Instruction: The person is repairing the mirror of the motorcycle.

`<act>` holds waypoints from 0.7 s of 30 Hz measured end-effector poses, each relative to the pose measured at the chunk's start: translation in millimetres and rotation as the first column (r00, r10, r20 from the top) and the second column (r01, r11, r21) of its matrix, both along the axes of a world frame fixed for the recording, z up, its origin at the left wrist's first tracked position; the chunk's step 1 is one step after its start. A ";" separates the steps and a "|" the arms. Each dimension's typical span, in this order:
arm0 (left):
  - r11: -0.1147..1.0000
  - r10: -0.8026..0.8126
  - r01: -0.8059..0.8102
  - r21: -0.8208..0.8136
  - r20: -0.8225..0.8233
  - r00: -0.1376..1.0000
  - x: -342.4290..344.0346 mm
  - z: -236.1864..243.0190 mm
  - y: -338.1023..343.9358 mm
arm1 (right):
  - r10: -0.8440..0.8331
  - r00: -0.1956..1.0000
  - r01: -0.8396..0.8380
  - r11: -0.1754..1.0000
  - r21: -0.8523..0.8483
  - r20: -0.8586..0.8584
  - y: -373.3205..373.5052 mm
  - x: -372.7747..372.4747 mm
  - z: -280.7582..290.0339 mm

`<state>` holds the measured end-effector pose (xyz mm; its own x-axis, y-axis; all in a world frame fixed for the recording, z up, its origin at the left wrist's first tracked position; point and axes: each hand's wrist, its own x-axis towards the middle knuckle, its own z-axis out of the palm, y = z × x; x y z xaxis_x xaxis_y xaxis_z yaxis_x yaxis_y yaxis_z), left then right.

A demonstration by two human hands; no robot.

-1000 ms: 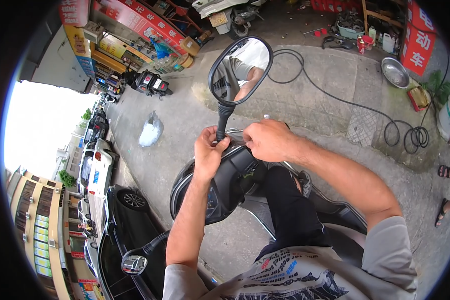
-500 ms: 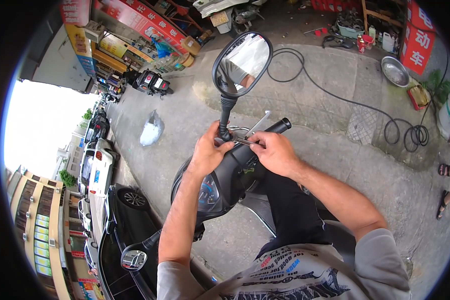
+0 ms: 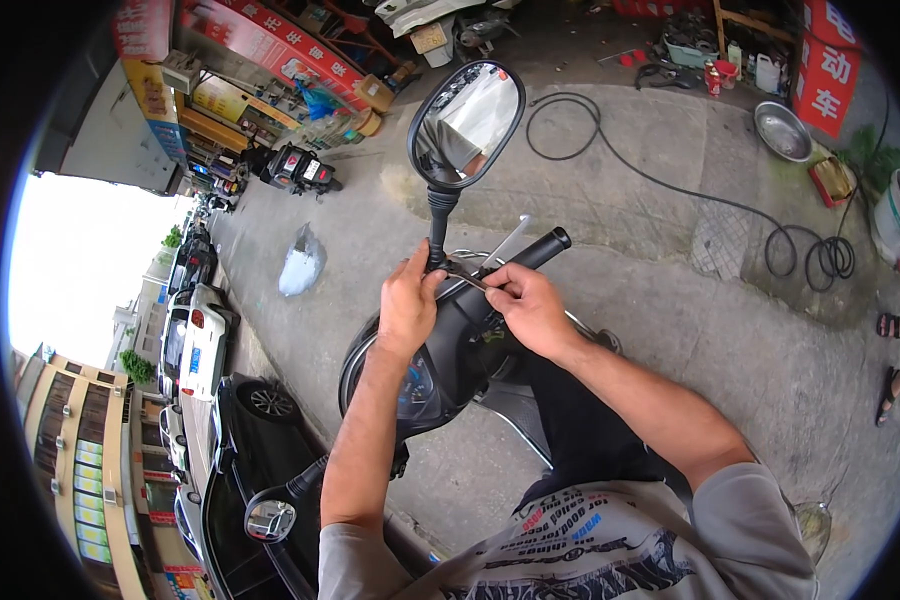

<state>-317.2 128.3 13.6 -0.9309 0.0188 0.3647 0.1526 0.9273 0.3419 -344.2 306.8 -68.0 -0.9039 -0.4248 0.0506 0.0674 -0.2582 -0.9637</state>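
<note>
A black scooter mirror [image 3: 467,122] stands on its stem [image 3: 441,215] above the handlebar. My left hand [image 3: 407,308] is closed about the foot of that stem, index finger and thumb against it. Between the thumb and fingers of my right hand [image 3: 532,310] is a thin metal wrench [image 3: 469,281], its far end reaching to the stem's foot. My fingers partly hide the joint there. Just beyond the right hand are a silver lever [image 3: 511,240] and the black handlebar grip [image 3: 547,246]. The scooter's dashboard [image 3: 417,388] lies below my left wrist.
The other mirror [image 3: 270,519] sticks out at lower left, near a black car [image 3: 255,440]. A black hose [image 3: 670,195] snakes over the concrete toward a metal basin [image 3: 783,131]. Another person's sandalled feet [image 3: 886,395] are at the right edge. A parked scooter [image 3: 300,170] stands farther off.
The mirror has shifted slightly left in view. My right hand has come a little nearer me, and the wrench slants more steeply. My left hand stays at the stem's foot.
</note>
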 end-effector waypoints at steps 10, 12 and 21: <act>0.996 0.084 -0.086 0.038 0.047 0.995 -2.9 -1.9 -2.9 | 0.026 0.892 0.184 0.891 0.415 -0.452 21.2 -13.4 40.5; 0.995 0.083 -0.084 0.044 0.036 0.996 -2.8 -3.0 -2.5 | 0.060 0.860 0.199 0.876 0.440 -0.507 21.3 -14.8 43.0; 0.995 0.083 -0.084 0.058 0.016 0.996 -3.0 -2.4 -0.8 | 0.201 0.806 0.192 0.801 0.567 -0.557 21.2 -24.4 54.5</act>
